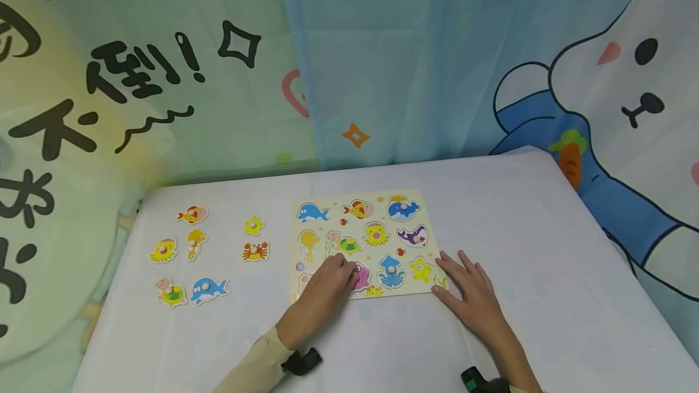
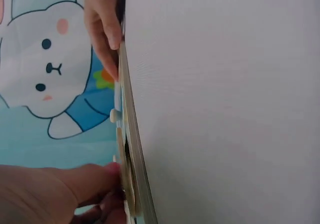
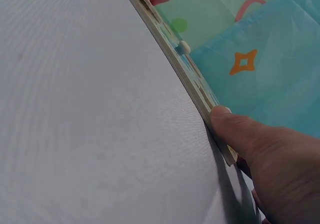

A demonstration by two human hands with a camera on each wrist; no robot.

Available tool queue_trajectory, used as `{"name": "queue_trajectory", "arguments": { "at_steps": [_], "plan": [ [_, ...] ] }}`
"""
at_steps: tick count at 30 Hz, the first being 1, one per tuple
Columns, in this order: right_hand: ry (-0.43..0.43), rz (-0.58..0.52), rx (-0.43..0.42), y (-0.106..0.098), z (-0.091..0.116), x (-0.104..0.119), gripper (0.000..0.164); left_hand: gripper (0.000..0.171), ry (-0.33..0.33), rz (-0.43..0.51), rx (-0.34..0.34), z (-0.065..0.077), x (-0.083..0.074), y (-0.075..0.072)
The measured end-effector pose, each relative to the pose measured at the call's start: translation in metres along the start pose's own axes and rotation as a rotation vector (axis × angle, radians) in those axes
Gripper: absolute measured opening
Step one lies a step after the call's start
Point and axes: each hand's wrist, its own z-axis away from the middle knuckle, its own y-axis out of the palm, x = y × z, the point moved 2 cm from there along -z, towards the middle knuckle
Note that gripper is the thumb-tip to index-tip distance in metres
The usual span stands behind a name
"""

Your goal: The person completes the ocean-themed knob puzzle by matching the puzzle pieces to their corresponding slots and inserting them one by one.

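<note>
A flat puzzle board (image 1: 341,200) with sea-animal pictures lies on the white table. My left hand (image 1: 324,287) bends over its near edge, thumb and fingers pinching a pink puzzle piece (image 1: 361,278), partly covered by the hand. In the left wrist view a thin piece (image 2: 129,191) stands slightly tilted against the board beside the thumb. The right hand (image 1: 475,299) rests at the board's right near corner, fingers spread along the side and thumb (image 3: 227,126) on the edge. A blue squid piece (image 1: 391,273) lies in the board between the hands.
Left of the board lie loose knobbed pieces: a fish (image 1: 193,215), a star (image 1: 253,225), a crab (image 1: 255,251), an octopus (image 1: 164,251), a seahorse (image 1: 195,244), a turtle (image 1: 172,293) and a whale (image 1: 209,290). A printed curtain (image 1: 382,77) hangs behind the table.
</note>
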Motion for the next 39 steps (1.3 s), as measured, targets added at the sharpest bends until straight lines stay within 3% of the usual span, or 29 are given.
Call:
{"name": "queue_trajectory", "arguments": {
  "at_steps": [7,11,21,27,33,39],
  "plan": [
    [0.003,0.002,0.005,0.0,0.0,0.0,0.062,0.02,-0.1,-0.014,0.122,-0.012,-0.001,-0.001],
    [0.003,0.006,0.003,-0.001,0.0,0.0,0.061,0.023,-0.115,-0.017,0.17,-0.015,-0.001,-0.002],
    [0.008,-0.008,0.016,0.001,0.0,-0.001,0.061,0.021,-0.087,0.009,0.161,-0.013,0.001,-0.002],
    [-0.01,-0.015,-0.004,0.0,0.0,0.001,0.06,0.016,-0.055,0.062,0.121,-0.009,0.002,-0.006],
    [-0.017,-0.016,-0.004,0.001,0.0,0.0,0.06,0.027,-0.051,0.066,0.111,0.001,0.002,-0.011],
    [-0.018,-0.003,-0.013,0.001,0.001,-0.001,0.059,0.035,-0.051,0.084,0.151,0.007,0.002,-0.014]
  ]
}}
